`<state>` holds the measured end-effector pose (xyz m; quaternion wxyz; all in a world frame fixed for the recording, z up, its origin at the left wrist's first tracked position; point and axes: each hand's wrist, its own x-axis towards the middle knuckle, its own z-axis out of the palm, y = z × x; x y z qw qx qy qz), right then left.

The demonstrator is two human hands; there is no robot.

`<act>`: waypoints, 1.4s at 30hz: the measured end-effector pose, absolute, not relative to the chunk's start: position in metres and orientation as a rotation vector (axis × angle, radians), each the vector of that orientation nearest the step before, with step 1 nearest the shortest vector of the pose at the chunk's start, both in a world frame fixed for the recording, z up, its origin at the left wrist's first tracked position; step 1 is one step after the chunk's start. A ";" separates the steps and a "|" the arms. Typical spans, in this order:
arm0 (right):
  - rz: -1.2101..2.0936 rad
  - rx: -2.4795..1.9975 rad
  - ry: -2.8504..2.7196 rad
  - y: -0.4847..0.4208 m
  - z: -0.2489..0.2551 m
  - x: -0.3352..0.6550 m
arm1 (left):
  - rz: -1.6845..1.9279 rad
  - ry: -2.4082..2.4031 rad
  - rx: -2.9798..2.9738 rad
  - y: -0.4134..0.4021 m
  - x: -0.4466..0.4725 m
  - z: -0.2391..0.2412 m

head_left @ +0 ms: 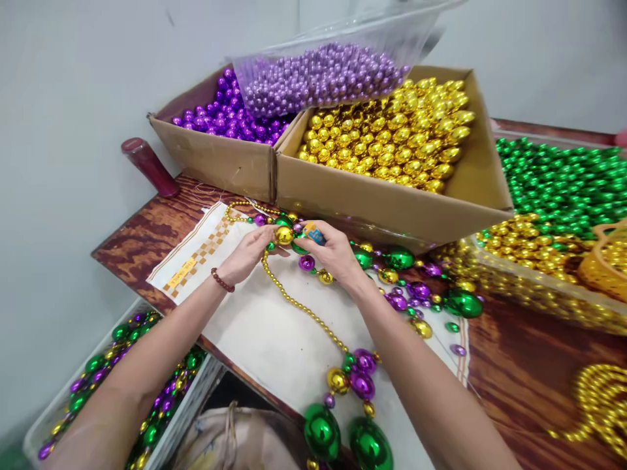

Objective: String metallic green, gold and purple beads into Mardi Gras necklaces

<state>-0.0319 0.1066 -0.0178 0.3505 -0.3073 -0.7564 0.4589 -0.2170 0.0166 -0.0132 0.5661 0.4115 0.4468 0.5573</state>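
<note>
Over a white cloth [255, 313], my left hand [252, 251], with a dark beaded bracelet on its wrist, pinches the bead necklace beside a large gold bead [284, 235]. Close by on the right, my right hand [330, 251] is closed around a small orange-and-blue object [312, 232] whose kind I cannot make out. Green beads are partly hidden under its fingers. From the hands a strand of small gold beads [304, 307] runs down to a cluster of purple, gold and green beads, including a big green bead [322, 431] at the table's near edge.
Cardboard boxes of purple beads [210, 117] and gold beads [382, 140] stand behind, a bag of lilac beads [323, 78] across them. A dark red tumbler [149, 166] stands left. Bins of green beads [558, 176] and finished-looking strands [93, 385] flank the table; gold strands [605, 405] lie right.
</note>
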 end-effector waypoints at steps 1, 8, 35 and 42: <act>1.171 -0.841 -1.919 0.109 -0.019 -0.030 | 1.306 1.042 0.932 0.015 -0.216 -0.018; 1.144 -1.026 -1.834 0.115 -0.013 -0.007 | 1.312 1.080 0.806 0.008 -0.203 -0.045; 0.920 -1.342 -2.085 0.114 -0.016 0.032 | 1.292 0.747 0.395 0.096 -0.153 -0.049; 1.121 -1.101 -1.972 0.137 -0.044 0.026 | 1.240 0.727 0.501 0.102 -0.150 -0.054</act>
